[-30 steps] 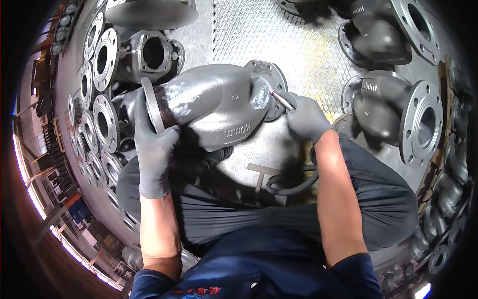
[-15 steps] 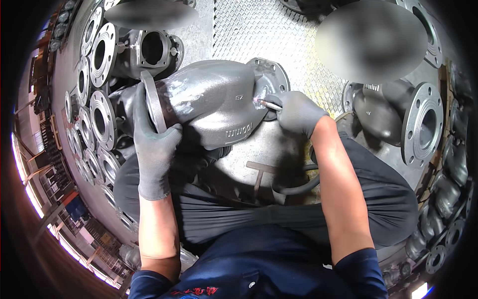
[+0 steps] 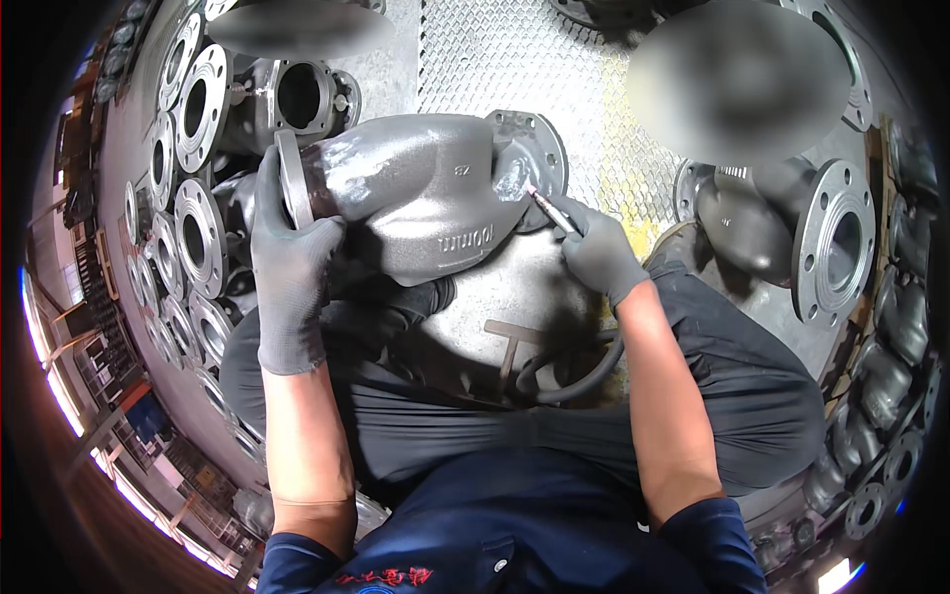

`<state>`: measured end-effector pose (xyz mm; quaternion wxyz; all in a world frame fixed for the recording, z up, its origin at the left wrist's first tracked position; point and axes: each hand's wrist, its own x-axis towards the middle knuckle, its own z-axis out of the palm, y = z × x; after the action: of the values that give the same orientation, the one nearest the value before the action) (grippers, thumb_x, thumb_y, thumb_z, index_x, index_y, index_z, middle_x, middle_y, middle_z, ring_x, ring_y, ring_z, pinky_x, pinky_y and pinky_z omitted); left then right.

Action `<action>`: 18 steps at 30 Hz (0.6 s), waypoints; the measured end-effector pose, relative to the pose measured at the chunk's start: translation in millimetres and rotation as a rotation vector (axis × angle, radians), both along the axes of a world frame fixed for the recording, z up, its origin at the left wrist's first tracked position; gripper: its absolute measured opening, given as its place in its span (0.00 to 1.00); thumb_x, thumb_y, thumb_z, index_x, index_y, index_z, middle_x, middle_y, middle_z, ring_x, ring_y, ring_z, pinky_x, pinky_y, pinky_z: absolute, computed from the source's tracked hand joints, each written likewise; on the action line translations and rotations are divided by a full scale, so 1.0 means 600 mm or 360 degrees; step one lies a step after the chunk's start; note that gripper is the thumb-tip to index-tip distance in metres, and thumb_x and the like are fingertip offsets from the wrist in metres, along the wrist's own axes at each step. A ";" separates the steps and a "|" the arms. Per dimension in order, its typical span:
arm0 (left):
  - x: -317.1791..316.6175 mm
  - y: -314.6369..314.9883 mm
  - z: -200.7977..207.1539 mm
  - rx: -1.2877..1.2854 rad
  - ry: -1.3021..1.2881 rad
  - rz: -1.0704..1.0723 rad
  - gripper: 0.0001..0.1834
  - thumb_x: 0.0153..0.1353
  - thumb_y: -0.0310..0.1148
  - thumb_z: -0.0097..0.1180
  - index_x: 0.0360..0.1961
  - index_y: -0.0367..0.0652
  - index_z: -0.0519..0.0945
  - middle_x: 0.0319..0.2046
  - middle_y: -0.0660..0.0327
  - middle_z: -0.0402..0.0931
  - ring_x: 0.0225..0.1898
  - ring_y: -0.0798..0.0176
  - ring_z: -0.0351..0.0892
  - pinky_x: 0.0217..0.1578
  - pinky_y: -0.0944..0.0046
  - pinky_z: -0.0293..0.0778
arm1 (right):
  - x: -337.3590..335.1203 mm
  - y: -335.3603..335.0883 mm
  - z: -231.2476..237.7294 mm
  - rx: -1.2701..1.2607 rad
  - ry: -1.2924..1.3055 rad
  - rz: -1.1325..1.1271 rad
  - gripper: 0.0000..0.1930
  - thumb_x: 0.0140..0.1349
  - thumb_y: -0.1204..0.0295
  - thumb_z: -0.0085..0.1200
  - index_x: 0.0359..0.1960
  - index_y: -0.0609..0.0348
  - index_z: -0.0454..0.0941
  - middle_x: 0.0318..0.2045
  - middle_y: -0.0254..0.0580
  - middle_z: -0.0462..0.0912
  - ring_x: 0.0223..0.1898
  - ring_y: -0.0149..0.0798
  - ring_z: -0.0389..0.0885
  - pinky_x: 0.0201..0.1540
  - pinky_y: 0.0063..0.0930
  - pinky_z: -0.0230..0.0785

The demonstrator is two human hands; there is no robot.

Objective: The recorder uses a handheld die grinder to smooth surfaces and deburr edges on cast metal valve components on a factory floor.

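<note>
Both my hands wear grey gloves and both are on the big grey valve body (image 3: pixel 416 193) that lies across my lap. My left hand (image 3: pixel 287 267) is wrapped around its left end, with the fingers curled over the round flange (image 3: pixel 289 178) there, holding it tight. My right hand (image 3: pixel 599 252) is closed around a thin tool (image 3: pixel 549 208), pinching it like a pen. The tip of the tool touches the shiny neck of the valve body, just beside the right flange (image 3: pixel 534 148) with its bolt holes. The valve body is fat in the middle and has raised marks on its side. It rests on my legs in dark trousers (image 3: pixel 435 426). Under it lies another big grey casting (image 3: pixel 515 317), and a black hose (image 3: pixel 584 381) curls on that casting near my right wrist. Past the valve body, the floor is a metal plate (image 3: pixel 515 59) with small bumps. On my left stands a long row of round flanges (image 3: pixel 193 228) with holes in them, packed close together. On my right sits one more valve (image 3: pixel 792 228) with a wide flange facing me, well apart from my hands. More grey castings (image 3: pixel 891 337) are piled along the far right edge. Near the top right, a blurred patch hides what is there.
</note>
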<state>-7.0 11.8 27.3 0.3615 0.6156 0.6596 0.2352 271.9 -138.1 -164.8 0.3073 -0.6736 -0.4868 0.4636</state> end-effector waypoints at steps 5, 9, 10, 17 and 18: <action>-0.022 0.002 -0.014 0.0154 -0.0030 -0.0083 0.52 0.44 0.26 0.63 0.77 0.33 0.65 0.64 0.47 0.73 0.62 0.54 0.77 0.65 0.59 0.72 | -0.036 -0.017 0.017 -0.0054 0.0202 -0.0122 0.29 0.61 0.78 0.49 0.66 0.56 0.79 0.52 0.61 0.86 0.52 0.61 0.86 0.58 0.43 0.78; -0.011 0.007 -0.006 0.0108 0.0051 -0.0053 0.51 0.45 0.25 0.62 0.77 0.33 0.66 0.64 0.47 0.73 0.62 0.55 0.77 0.63 0.61 0.72 | -0.049 -0.029 0.008 -0.0029 0.0083 -0.0086 0.32 0.60 0.81 0.47 0.70 0.57 0.76 0.59 0.57 0.85 0.52 0.54 0.87 0.60 0.42 0.78; -0.008 0.008 -0.005 0.0041 -0.0026 -0.0028 0.51 0.45 0.25 0.62 0.77 0.32 0.66 0.64 0.47 0.73 0.62 0.56 0.77 0.63 0.62 0.72 | -0.057 -0.033 0.006 -0.0051 0.0165 -0.0148 0.32 0.60 0.80 0.48 0.70 0.56 0.75 0.57 0.58 0.85 0.51 0.55 0.87 0.59 0.44 0.79; -0.019 0.016 -0.015 0.0009 -0.0167 0.0017 0.49 0.47 0.24 0.61 0.76 0.29 0.66 0.62 0.51 0.74 0.56 0.61 0.79 0.56 0.65 0.76 | -0.076 -0.035 -0.012 0.0012 0.0034 -0.0213 0.32 0.60 0.79 0.49 0.70 0.54 0.75 0.48 0.60 0.86 0.46 0.61 0.85 0.54 0.50 0.78; -0.023 0.017 -0.017 0.0016 -0.0178 0.0024 0.49 0.47 0.23 0.61 0.76 0.29 0.66 0.62 0.51 0.74 0.55 0.61 0.79 0.55 0.66 0.76 | -0.078 -0.035 -0.011 0.0013 0.0037 -0.0210 0.32 0.60 0.79 0.49 0.70 0.54 0.75 0.48 0.60 0.86 0.46 0.61 0.85 0.54 0.50 0.78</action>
<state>-21.0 21.7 16.9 0.3930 0.5981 0.6419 0.2752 225.4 -158.9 -171.6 0.3454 -0.6976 -0.4396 0.4482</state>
